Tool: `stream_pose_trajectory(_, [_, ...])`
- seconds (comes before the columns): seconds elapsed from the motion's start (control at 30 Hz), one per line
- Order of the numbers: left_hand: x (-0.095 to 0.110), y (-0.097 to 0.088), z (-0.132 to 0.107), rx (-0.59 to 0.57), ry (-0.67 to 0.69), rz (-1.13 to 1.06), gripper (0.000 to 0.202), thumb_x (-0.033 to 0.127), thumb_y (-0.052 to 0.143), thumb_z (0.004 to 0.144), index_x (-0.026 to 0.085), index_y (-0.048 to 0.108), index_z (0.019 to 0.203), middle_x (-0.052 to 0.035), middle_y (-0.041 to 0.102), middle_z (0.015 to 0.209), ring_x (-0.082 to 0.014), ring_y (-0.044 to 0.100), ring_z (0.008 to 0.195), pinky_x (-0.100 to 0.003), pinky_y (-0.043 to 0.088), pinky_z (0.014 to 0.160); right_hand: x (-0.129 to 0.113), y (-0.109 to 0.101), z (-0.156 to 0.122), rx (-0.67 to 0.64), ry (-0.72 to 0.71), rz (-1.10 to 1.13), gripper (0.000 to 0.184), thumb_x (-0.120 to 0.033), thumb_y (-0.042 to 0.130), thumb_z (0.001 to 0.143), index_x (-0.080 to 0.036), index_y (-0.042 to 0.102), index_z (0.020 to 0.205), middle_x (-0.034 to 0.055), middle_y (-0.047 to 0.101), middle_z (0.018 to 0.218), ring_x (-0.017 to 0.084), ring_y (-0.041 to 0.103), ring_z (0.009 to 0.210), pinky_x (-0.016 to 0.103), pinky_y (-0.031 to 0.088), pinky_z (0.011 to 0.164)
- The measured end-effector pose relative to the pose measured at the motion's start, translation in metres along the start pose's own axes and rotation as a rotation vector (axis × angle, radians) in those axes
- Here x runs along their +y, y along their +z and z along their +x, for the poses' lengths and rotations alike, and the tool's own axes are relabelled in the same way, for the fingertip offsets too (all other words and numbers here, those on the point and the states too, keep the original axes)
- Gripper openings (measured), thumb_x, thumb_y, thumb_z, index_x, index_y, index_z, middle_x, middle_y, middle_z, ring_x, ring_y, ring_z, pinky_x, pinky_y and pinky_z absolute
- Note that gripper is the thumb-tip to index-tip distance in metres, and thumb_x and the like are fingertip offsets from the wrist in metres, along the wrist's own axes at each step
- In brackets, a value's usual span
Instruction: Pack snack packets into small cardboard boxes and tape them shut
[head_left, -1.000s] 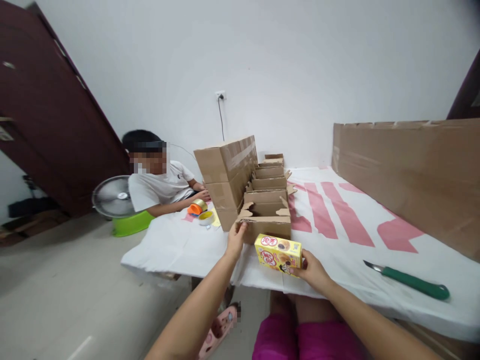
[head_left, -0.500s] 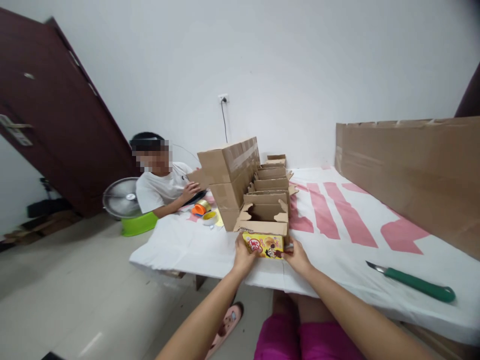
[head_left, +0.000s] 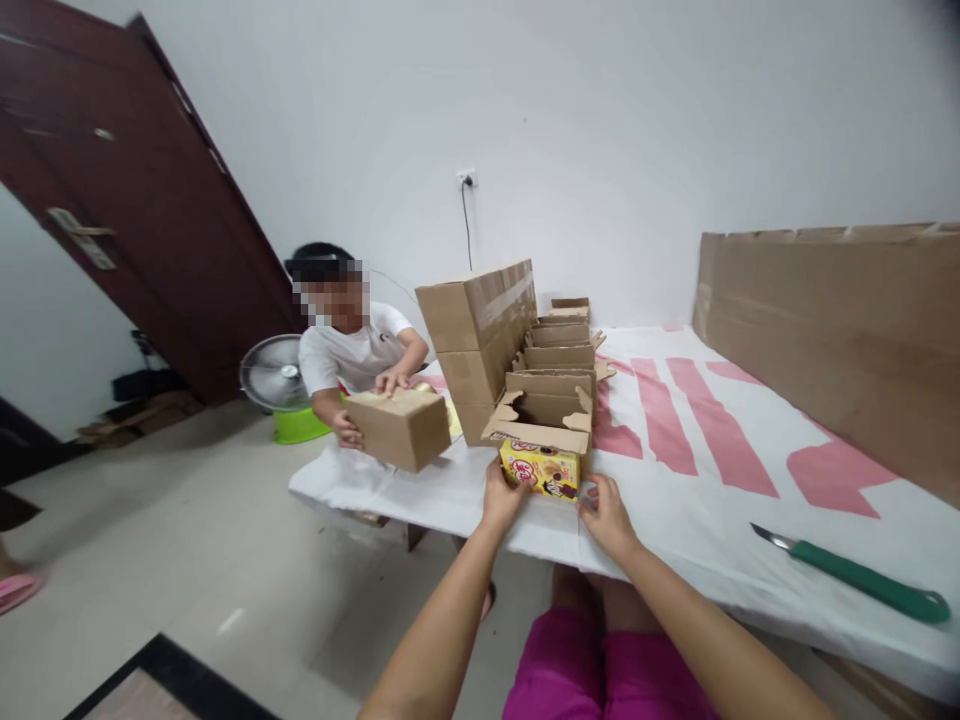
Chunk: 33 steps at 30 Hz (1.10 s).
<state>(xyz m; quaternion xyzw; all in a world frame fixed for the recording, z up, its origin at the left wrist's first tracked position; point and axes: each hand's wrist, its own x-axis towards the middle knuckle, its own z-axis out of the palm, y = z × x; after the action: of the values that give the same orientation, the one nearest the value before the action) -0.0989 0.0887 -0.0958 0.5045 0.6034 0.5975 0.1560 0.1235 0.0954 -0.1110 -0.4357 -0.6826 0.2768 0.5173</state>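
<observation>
A yellow snack box (head_left: 541,470) with red lettering and a cartoon figure stands at the table's near edge, against the front of an open cardboard carton (head_left: 551,400). My left hand (head_left: 504,497) grips the box's left end, the thumb across its front face. At the right lower corner, my right hand (head_left: 606,518) has its fingers bent against the box's end. The carton's flaps stand up, and its inside is dark. Behind it, more open cartons (head_left: 559,357) form a row running back to the wall.
Closed cartons (head_left: 457,330) are stacked left of the row. Across the table, a person (head_left: 360,350) holds a taped carton (head_left: 401,430). A green-handled knife (head_left: 862,580) lies at the right. A long cardboard piece (head_left: 832,330) stands along the right side.
The co-worker has brought a closed carton over the table's left end, covering the tape rolls. My right hand has shifted slightly outward at the snack box's end. The view has turned somewhat left.
</observation>
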Motion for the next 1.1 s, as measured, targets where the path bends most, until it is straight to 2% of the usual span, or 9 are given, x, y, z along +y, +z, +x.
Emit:
stream_pose_trajectory(0.2, [0.014, -0.016, -0.022, 0.017, 0.139, 0.188, 0.065, 0.030, 0.070, 0.069, 0.016, 0.045, 0.127, -0.0149, 0.053, 0.123, -0.0274, 0.056, 0.112, -0.046, 0.046, 0.097, 0.001, -0.003, 0.001, -0.015, -0.013, -0.053, 0.033, -0.017, 0.057, 0.069, -0.020, 0.054, 0.102, 0.0074, 0.055, 0.100, 0.022, 0.061, 0.082, 0.043, 0.056, 0.078])
stream_pose_trajectory(0.3, [0.026, -0.043, -0.028, 0.082, 0.196, 0.272, 0.057, 0.030, 0.065, 0.074, 0.017, 0.047, 0.126, -0.0159, 0.049, 0.129, -0.0305, 0.046, 0.125, -0.052, 0.035, 0.108, 0.001, -0.003, 0.001, -0.035, -0.017, -0.070, 0.031, -0.018, 0.057, 0.070, -0.020, 0.054, 0.100, 0.0070, 0.055, 0.099, 0.022, 0.061, 0.082, 0.042, 0.056, 0.078])
stream_pose_trajectory(0.37, [0.035, -0.067, -0.021, 0.156, 0.209, 0.350, 0.054, 0.033, 0.064, 0.077, 0.017, 0.048, 0.126, -0.0178, 0.044, 0.135, -0.0337, 0.035, 0.134, -0.055, 0.025, 0.113, 0.000, -0.004, 0.001, -0.049, -0.019, -0.079, 0.030, -0.018, 0.057, 0.070, -0.021, 0.054, 0.100, 0.0068, 0.055, 0.099, 0.022, 0.061, 0.082, 0.042, 0.055, 0.080])
stream_pose_trajectory(0.5, [0.050, -0.109, 0.010, 0.257, 0.100, 0.708, 0.066, 0.048, 0.067, 0.076, 0.024, 0.047, 0.134, -0.0146, 0.023, 0.154, -0.0409, 0.012, 0.144, -0.062, 0.017, 0.113, -0.001, -0.004, 0.001, -0.076, -0.020, -0.089, 0.028, -0.017, 0.056, 0.071, -0.021, 0.055, 0.099, 0.0067, 0.055, 0.099, 0.022, 0.061, 0.081, 0.042, 0.055, 0.080])
stream_pose_trajectory(0.63, [0.056, -0.121, 0.034, 0.195, -0.078, 0.829, 0.087, 0.063, 0.070, 0.066, 0.031, 0.040, 0.141, -0.0109, 0.006, 0.160, -0.0493, -0.005, 0.144, -0.069, 0.015, 0.109, -0.003, -0.004, 0.001, -0.094, -0.019, -0.094, 0.026, -0.017, 0.056, 0.071, -0.020, 0.056, 0.097, 0.0070, 0.056, 0.099, 0.022, 0.061, 0.080, 0.042, 0.054, 0.079])
stream_pose_trajectory(0.77, [0.062, -0.109, 0.042, 0.176, -0.172, 0.763, 0.101, 0.066, 0.073, 0.059, 0.029, 0.035, 0.144, -0.0137, -0.003, 0.160, -0.0538, -0.002, 0.142, -0.070, 0.017, 0.108, -0.006, -0.006, 0.001, -0.104, -0.021, -0.098, 0.023, -0.017, 0.055, 0.072, -0.020, 0.057, 0.095, 0.0071, 0.057, 0.097, 0.022, 0.061, 0.079, 0.041, 0.054, 0.079])
stream_pose_trajectory(0.9, [0.067, -0.109, 0.044, 0.179, -0.152, 0.677, 0.090, 0.055, 0.073, 0.065, 0.019, 0.037, 0.140, -0.0192, 0.000, 0.159, -0.0474, 0.013, 0.143, -0.058, 0.024, 0.113, -0.009, -0.008, 0.001, -0.099, -0.017, -0.099, 0.023, -0.015, 0.056, 0.071, -0.020, 0.058, 0.093, 0.0063, 0.057, 0.095, 0.022, 0.061, 0.079, 0.040, 0.053, 0.079])
stream_pose_trajectory(1.0, [0.063, -0.129, 0.043, 0.158, -0.088, 0.655, 0.080, 0.048, 0.068, 0.071, 0.015, 0.037, 0.137, -0.0198, 0.006, 0.158, -0.0379, 0.024, 0.143, -0.048, 0.027, 0.115, -0.011, -0.009, 0.001, -0.093, -0.012, -0.093, 0.022, -0.015, 0.056, 0.071, -0.020, 0.059, 0.093, 0.0059, 0.057, 0.094, 0.021, 0.061, 0.078, 0.040, 0.054, 0.078])
stream_pose_trajectory(1.1, [0.054, -0.163, 0.038, 0.101, 0.005, 0.635, 0.074, 0.045, 0.065, 0.072, 0.017, 0.037, 0.135, -0.0169, 0.017, 0.156, -0.0321, 0.024, 0.144, -0.047, 0.027, 0.116, -0.011, -0.008, 0.000, -0.093, -0.008, -0.083, 0.023, -0.014, 0.056, 0.071, -0.021, 0.059, 0.093, 0.0051, 0.057, 0.094, 0.021, 0.061, 0.078, 0.039, 0.054, 0.077])
